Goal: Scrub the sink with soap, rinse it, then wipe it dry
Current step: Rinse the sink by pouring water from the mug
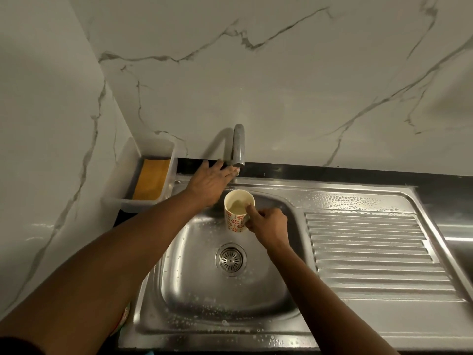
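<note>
— Holding what?
— Right hand grips a cream floral-patterned mug above the soapy stainless-steel sink basin.
— Left?
— Left hand, fingers spread, rests at the chrome faucet base.

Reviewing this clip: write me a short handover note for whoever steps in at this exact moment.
Left hand: at the base of the curved steel tap, grip hidden.
Right hand: holding the cream floral-print mug upright under the spout; no stream visible.
Stainless steel sink: soap bubbles dot the basin and the ribbed draining board.
Orange cloth: lying in the clear plastic tray, back left.
Done: soaping, apparently. Left: rinse, wipe dry.
</note>
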Motion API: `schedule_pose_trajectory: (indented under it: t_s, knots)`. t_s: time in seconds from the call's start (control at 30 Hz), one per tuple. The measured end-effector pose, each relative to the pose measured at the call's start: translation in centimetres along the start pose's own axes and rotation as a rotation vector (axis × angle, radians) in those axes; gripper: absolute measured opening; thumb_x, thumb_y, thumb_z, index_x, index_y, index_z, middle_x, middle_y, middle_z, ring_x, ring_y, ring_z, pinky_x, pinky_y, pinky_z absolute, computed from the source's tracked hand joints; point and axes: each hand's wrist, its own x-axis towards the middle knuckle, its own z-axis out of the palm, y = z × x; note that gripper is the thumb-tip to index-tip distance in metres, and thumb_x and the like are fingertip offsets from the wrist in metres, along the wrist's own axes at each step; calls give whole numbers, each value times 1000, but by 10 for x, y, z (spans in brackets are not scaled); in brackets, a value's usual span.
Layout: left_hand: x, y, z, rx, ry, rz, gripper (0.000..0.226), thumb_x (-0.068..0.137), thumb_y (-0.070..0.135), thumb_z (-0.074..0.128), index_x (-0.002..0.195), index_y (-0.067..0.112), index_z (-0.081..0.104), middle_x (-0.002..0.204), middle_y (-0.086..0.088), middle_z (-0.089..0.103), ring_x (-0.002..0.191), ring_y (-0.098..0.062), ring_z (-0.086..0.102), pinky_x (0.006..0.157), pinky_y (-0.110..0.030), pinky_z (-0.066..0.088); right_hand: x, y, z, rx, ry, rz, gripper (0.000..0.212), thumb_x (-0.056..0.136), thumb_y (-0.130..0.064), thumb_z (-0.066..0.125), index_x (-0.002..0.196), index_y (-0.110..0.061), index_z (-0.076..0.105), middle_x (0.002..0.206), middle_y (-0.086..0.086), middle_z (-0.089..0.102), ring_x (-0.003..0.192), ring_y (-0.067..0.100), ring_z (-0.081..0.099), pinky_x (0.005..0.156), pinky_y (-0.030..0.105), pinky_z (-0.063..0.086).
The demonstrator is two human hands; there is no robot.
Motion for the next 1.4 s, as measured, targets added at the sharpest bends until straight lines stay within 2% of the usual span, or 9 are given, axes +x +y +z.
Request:
schedule_pose_trajectory:
  t_s: [0.17, 0.27, 0.37, 0.47, 0.63, 0.8, 0.97, 1.17, 1.4]
  knots:
    - [-17, -1, 26, -207, -149, -166, 97, 95, 17, 66, 168, 22, 3, 177, 1, 9, 142, -29, 33, 108, -48, 39, 2, -4, 4, 24, 15, 2, 48, 96, -48, 66, 70, -9, 75, 65, -1, 75, 64, 13, 74, 72, 40, 65]
    - [-32, -1, 44, -270, -276, -112, 98, 95, 24, 68, 169, 25, 4, 175, 1, 18, 153, -30, 24, 118, -49, 33, 3, -4, 8, 25, 21, 0, 48, 96, -51, 66, 69, -11, 75, 66, -2, 75, 65, 14, 74, 73, 41, 65]
    - [-42, 2, 43, -382, -306, -166, 92, 97, 30, 62, 169, 22, 6, 167, -8, 37, 152, -32, 29, 115, -49, 37, 6, -4, 11, 28, 20, 4, 47, 96, -50, 66, 70, -12, 75, 67, -2, 75, 67, 15, 75, 75, 42, 65]
    - [-50, 2, 38, -570, -217, -234, 69, 97, 26, 58, 162, 21, 34, 150, -11, 58, 140, -33, 49, 106, -45, 47, 7, -6, 13, 15, 15, -4, 47, 97, -49, 65, 71, -11, 74, 67, -2, 75, 67, 16, 75, 75, 42, 65]
    - [-72, 2, 26, -1054, 51, -479, 29, 102, 21, 56, 125, 18, 74, 126, -4, 75, 114, -23, 70, 98, -36, 54, 6, -10, 12, 31, 25, -1, 50, 97, -50, 65, 73, -7, 74, 69, 3, 75, 72, 25, 76, 76, 48, 64]
    - [-103, 17, 7, -1269, 236, -579, 20, 103, 24, 62, 113, 18, 79, 109, 4, 77, 95, -7, 67, 76, -14, 44, 2, -12, 8, 52, 21, -9, 50, 97, -50, 65, 75, -6, 75, 71, 6, 76, 74, 30, 76, 77, 50, 64]
    - [-123, 31, -8, -1381, 304, -611, 18, 102, 21, 64, 110, 21, 80, 105, 11, 76, 91, 7, 65, 78, -8, 44, 2, -16, 2, 59, 23, -18, 49, 97, -49, 65, 76, -6, 76, 69, 3, 76, 73, 28, 76, 79, 48, 64]
    - [-131, 37, -22, -1412, 320, -559, 18, 102, 20, 63, 109, 21, 80, 104, 12, 77, 94, 6, 67, 79, -7, 47, 2, -23, -1, 76, 28, -43, 51, 97, -51, 63, 85, -4, 79, 71, 5, 76, 76, 31, 76, 79, 49, 64]
    - [-138, 40, -31, -1433, 356, -569, 12, 101, 23, 68, 103, 24, 80, 96, 18, 75, 90, 12, 67, 72, 0, 45, 0, -34, -5, 71, 38, -60, 50, 98, -48, 63, 78, -4, 77, 70, 6, 75, 74, 29, 75, 78, 46, 64]
